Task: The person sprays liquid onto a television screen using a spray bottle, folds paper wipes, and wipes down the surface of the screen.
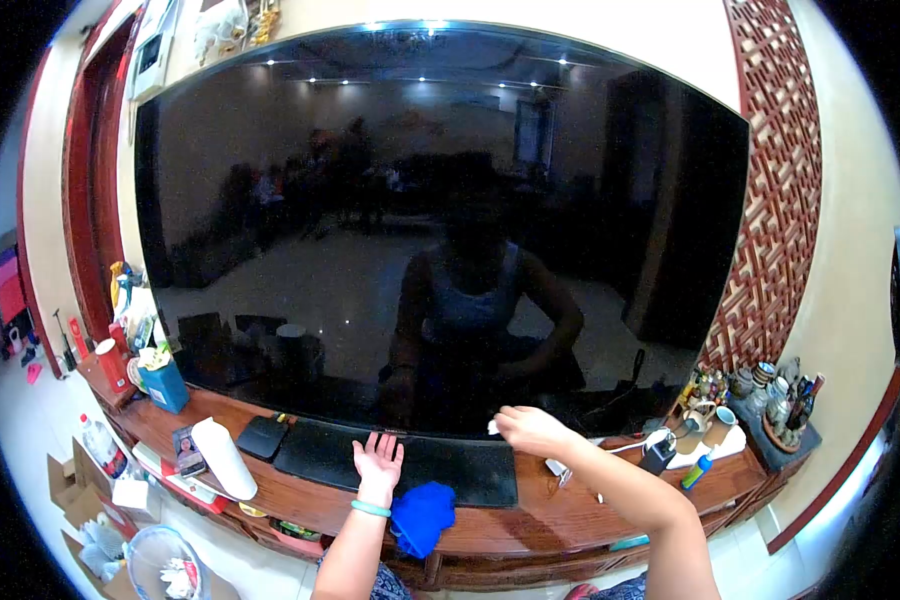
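A large dark television (440,230) fills the middle of the view and shows a dim reflection of the room. My left hand (378,462) is palm up with its fingers apart, just below the screen's lower edge and over a black mat (480,474). Something small and white (493,427) shows at the fingertips of my right hand (532,432), which is closed on it near the screen's bottom edge. Beside my left wrist, a crumpled blue cloth (424,518) lies at the front edge of the wooden cabinet (560,515).
On the cabinet's left stand a white roll (224,458), a black box (262,437) and a blue tissue box (164,384). To the right are a black device (658,453), a blue-green bottle (697,472) and jars (778,400). A bin (165,560) and cartons stand on the floor, lower left.
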Demonstrator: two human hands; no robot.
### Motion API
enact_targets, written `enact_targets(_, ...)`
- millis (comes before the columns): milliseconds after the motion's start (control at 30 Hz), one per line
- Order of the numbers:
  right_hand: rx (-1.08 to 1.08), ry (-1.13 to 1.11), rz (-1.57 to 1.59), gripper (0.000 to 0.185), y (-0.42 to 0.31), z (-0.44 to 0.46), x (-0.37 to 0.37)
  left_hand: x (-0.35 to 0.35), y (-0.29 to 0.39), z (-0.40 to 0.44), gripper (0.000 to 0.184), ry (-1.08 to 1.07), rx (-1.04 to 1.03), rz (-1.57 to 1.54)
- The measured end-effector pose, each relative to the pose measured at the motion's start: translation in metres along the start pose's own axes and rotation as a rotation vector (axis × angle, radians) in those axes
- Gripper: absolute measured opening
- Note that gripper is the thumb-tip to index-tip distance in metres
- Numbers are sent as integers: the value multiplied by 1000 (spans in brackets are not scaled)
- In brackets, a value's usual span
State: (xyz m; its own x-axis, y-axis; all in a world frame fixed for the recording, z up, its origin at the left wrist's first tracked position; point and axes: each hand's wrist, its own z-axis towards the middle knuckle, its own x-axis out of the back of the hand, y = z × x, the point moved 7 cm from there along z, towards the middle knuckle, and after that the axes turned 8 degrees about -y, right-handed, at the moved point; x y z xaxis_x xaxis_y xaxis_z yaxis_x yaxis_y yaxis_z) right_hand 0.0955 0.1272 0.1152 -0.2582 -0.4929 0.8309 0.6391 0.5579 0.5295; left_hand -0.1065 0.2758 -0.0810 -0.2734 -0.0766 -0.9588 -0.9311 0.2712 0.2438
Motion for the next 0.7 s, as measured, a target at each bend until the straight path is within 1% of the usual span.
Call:
enact_targets(33, -68, -35, 81, 9, 4, -22, 0, 6, 1, 2, 68, -4, 4, 13)
enact_targets(100, -219, 100, 90, 10, 4, -64, 29, 10, 3, 3, 65, -78, 3, 123)
enact_targets(133, -370, 153, 230, 14, 12, -88, 29, 9, 4, -3, 57, -57, 7, 72)
enact_targets(167, -501, 182, 314, 17, 18, -109, 31, 8, 6, -5, 57, -63, 11, 81)
enact_targets(233, -788, 253, 532, 16, 17, -141, 68, 16, 8, -9, 47, -52, 43, 22)
enact_targets(267, -782, 285, 418, 14, 12, -150, 85, 20, 12, -13, 41, -72, 39, 30)
enact_targets(333, -758, 373, 215, 9, 8, -166, 117, 9, 24, -39, 38, -102, 34, 98)
enact_targets(367, -719, 470, 141, 14, 11, -175, 126, 8, 31, -50, 36, -119, 31, 129)
enact_targets(400, -794, 604, 207, 15, 13, -182, 139, 0, 39, -67, 34, -95, 30, 171)
enact_targets(433, -876, 710, 425, 20, 20, -193, 143, -2, 46, -74, 33, -54, 42, 217)
enact_targets(467, -901, 659, 291, 23, 16, -191, 164, 3, 53, -72, 35, 13, 60, 234)
enact_targets(500, -919, 708, 346, 28, 24, -203, 160, 9, 56, -69, 38, 80, 82, 246)
enact_targets(567, -973, 841, 529, 27, 34, -207, 165, -4, 62, -76, 38, 105, 49, 292)
enact_targets(633, -1015, 853, 659, 32, 59, -210, 155, -12, 66, -73, 35, 119, 13, 254)
enact_targets(667, -1044, 796, 630, 31, 67, -206, 158, -13, 66, -73, 36, 122, 13, 235)
enact_targets(700, -1045, 745, 526, 30, 69, -191, 175, -7, 62, -70, 36, 123, 20, 227)
